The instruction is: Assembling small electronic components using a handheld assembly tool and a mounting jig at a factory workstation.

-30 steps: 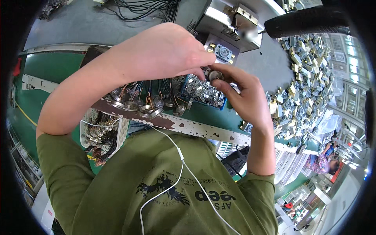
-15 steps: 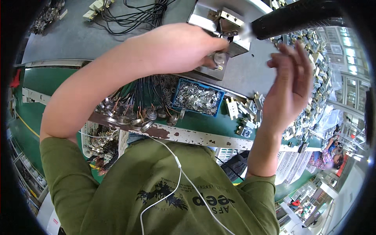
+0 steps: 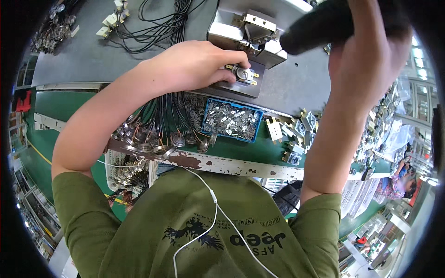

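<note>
On a dark metal block (image 3: pixel 248 89), a small round metal part with brass-coloured tabs (image 3: pixel 243 74) sits pinched between the thumb and forefinger of my left hand (image 3: pixel 204 65). Up at the right, my right hand (image 3: pixel 366 65) is wrapped round a thick black cylindrical tool (image 3: pixel 310 30), blurred, with its thumb pointing up. The tool's narrow end points left, towards a bent-metal fixture (image 3: pixel 227 34) behind the block. A cream-coloured terminal piece (image 3: pixel 260 21) is on that fixture. Most of my right fingers are hidden behind the hand.
A blue tray (image 3: pixel 232 135) of small metal clips stands near the bench edge (image 3: pixel 222 164). Left of it lie wired round metal parts (image 3: pixel 178 139). Cream and metal parts (image 3: pixel 274 129) pile up on the right. Black cables (image 3: pixel 174 28) lie at the back left.
My right hand has moved up and closed round the black tool, which has shifted left. My left hand has drawn slightly left, showing the round part on the block.
</note>
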A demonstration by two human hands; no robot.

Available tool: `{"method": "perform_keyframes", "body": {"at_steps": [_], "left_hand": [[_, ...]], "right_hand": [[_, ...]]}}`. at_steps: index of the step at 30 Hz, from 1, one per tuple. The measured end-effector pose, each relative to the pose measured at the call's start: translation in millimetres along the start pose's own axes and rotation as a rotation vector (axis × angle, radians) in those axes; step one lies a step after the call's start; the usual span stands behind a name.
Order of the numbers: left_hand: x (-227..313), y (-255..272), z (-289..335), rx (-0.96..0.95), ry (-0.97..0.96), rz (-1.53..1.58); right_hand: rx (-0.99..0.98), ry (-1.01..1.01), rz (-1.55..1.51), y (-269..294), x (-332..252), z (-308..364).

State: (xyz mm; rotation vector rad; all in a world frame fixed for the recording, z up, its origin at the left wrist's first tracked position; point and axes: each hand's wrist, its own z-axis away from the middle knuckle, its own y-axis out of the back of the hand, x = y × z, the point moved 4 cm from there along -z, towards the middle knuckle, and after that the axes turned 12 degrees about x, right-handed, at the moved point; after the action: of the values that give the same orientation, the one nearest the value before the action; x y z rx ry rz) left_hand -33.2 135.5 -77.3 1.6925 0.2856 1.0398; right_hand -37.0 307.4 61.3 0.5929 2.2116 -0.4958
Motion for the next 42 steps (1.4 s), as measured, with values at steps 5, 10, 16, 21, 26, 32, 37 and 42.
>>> {"method": "perform_keyframes", "body": {"at_steps": [5, 10, 16, 21, 26, 32, 37, 42], "left_hand": [[3, -1, -3, 0.065, -0.111, 0.035], [8, 2, -5, 0.027, -0.107, 0.051], [11, 6, -2, -0.058, -0.003, 0.030], [12, 7, -3, -0.095, 0.011, 0.041], [12, 7, -3, -0.094, -0.009, 0.021], [12, 7, -2, -0.087, -0.016, 0.011], [10, 4, -2, -0.092, 0.001, 0.018], [7, 3, -2, -0.064, -0.006, 0.002]], "right_hand": [[0.199, -0.065, -0.060, 20, -19, 5], [-0.101, -0.065, -0.547, 41, 12, -17], [-0.096, 0.052, -0.483, 1, 9, 6], [-0.075, 0.042, -0.427, -3, 11, 13], [-0.001, 0.036, -0.392, -7, 9, 18], [-0.021, 0.016, -0.338, -4, 20, 16], [-0.072, 0.108, -0.349, -12, 15, 20], [-0.065, -0.061, -0.052, -19, 0, 29]]}}
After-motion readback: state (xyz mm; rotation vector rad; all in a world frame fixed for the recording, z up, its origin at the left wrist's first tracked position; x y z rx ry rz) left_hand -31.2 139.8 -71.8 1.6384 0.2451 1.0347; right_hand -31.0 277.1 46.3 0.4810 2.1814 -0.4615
